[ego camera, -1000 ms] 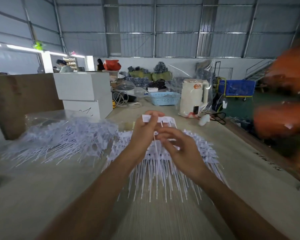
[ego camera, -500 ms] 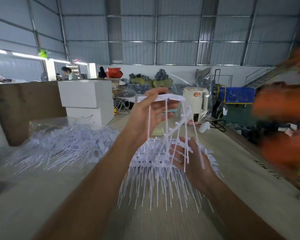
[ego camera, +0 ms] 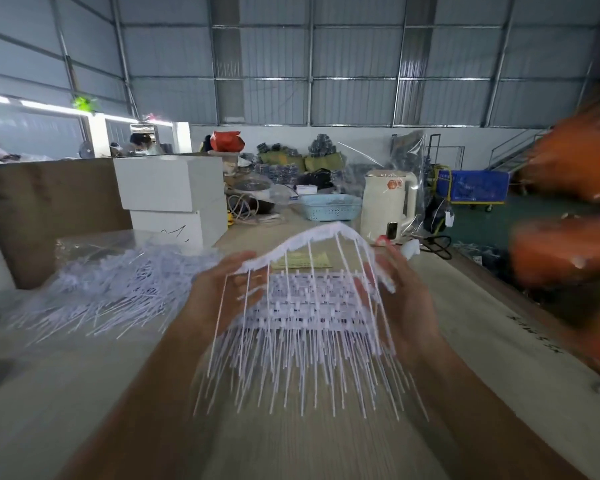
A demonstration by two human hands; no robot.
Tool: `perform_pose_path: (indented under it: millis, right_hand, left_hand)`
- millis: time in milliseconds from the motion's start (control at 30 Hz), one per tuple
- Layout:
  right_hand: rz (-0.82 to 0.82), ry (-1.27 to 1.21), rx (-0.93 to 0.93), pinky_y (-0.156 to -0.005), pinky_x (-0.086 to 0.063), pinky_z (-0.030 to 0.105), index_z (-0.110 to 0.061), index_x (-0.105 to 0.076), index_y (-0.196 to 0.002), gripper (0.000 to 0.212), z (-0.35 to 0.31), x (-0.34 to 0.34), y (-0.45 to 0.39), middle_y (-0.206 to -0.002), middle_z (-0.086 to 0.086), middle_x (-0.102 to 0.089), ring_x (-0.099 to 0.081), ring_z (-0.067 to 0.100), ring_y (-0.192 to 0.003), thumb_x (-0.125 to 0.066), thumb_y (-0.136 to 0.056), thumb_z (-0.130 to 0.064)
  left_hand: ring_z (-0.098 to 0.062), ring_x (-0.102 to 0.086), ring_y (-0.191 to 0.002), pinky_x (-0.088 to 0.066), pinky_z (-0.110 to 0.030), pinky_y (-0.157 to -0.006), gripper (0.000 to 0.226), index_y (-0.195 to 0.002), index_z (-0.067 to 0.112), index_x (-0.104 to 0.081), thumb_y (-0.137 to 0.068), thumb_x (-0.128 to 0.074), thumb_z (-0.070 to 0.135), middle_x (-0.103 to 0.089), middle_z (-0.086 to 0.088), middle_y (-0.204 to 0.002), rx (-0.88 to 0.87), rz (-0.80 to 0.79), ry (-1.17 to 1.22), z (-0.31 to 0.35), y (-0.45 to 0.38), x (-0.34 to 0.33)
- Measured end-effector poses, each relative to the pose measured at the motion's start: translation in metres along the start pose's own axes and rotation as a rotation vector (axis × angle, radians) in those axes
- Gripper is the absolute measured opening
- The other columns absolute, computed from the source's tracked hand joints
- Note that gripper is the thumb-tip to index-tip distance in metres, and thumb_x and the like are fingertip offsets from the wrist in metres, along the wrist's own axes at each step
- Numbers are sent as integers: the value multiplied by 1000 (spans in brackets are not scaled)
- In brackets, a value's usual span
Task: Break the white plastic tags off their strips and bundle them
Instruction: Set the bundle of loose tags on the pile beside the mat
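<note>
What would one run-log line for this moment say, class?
step: break tags off | left hand: holds strip end | right hand: holds other end | strip: bowed upward, tags hanging | stack: on table beneath

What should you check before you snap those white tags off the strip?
1. Left hand holds one end of the strip: ok.
2. Right hand holds the other end: ok.
3. Strip lifted off the stack of strips below: ok.
4. Tag stems hang free, untangled: cannot tell, blurred.
5. Loose pile on the left stays apart from the stack: ok.
6. Bare table near for bundling: ok.
</note>
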State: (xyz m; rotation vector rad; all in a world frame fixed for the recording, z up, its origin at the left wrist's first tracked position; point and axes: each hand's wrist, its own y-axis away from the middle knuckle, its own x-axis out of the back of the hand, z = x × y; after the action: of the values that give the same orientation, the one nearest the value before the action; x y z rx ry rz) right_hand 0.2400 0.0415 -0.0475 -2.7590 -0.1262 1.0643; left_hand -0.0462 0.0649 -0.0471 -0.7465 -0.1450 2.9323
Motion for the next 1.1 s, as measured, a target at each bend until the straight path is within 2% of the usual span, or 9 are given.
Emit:
perform_pose_path:
  millis: [100, 233, 333, 467, 633, 700, 767, 833, 1100]
  right_hand:
    - [124, 82, 191, -102, -50, 40, -17, -59, -134, 36, -15, 9, -4, -136, 5, -63, -65, 20, -119, -60, -98, -10]
    - [348, 219, 240, -94, -56, 36, -20, -51, -141, 51, -22, 22, -9, -135, 13, -60, -73, 19, -103, -64, -95, -3]
    - [317, 311, 101, -84, -58, 40, -17, -49, -141, 50, -26, 39, -11, -119, 17, -70, -74, 27, -97, -64, -95, -3]
    - [194, 759, -109, -63, -58, 31, -16, -69, -119, 25, -33, 57, -12, -98, 6, -78, -76, 22, -79, -68, -94, -14]
    - [124, 853, -334, -56, -55, 27, -26, -70, -112, 22, -50, 68, -11, -103, 0, -77, -75, 25, -72, -73, -91, -23]
    - [162, 964, -323, -48, -48, 23, -24, -69, -111, 18, -54, 71, -11, -105, 8, -76, -67, 20, -55, -70, -93, -23]
    - [192, 1064, -238, -41, -32, 19, -16, -67, -108, 12, -53, 73, -14, -100, 18, -74, -46, 14, -38, -65, -97, -19]
    - [189, 1125, -172, -41, -23, 17, -14, -65, -106, 8, -49, 70, -16, -88, 15, -75, -33, 13, -38, -63, -98, -16]
    - [189, 933, -132, -42, -24, 18, -11, -73, -105, 14, -43, 70, -15, -67, 9, -63, -35, 12, -44, -67, -96, -20]
  left_hand:
    - [-28, -74, -84, -60, -30, -67, 26, -118, 9, -66, -96, -52, 13, -71, -24, -111, 16, 107, -31, -6, 3, 16]
    - [-21, -69, -60, -51, -21, -46, 19, -113, 7, -64, -95, -60, 12, -74, -24, -98, 7, 207, -233, 5, 1, 20]
    - [-22, -67, -55, -49, -22, -44, 11, -103, 7, -64, -92, -65, 10, -73, -28, -95, -8, 244, -318, 7, 3, 24]
    - [-32, -69, -57, -46, -25, -43, 24, -105, 6, -62, -87, -75, 15, -74, -17, -80, -104, 380, -452, 5, 6, 26]
    - [-31, -65, -49, -42, -26, -40, 27, -110, 7, -57, -89, -73, 15, -69, -20, -78, -220, 434, -458, 9, 5, 16]
    - [-32, -66, -53, -43, -25, -42, 25, -111, 9, -58, -90, -72, 15, -71, -19, -79, -212, 409, -446, 8, 8, 15]
    - [-31, -66, -54, -43, -24, -43, 22, -111, 10, -60, -91, -70, 15, -71, -17, -78, -195, 365, -410, 6, 11, 17]
    - [-31, -65, -54, -43, -24, -43, 19, -109, 9, -63, -92, -69, 14, -71, -16, -78, -173, 358, -396, 5, 13, 21]
    - [-30, -66, -51, -50, -29, -44, 21, -105, 10, -63, -88, -75, 12, -72, -14, -72, -88, 338, -606, 1, 15, 29]
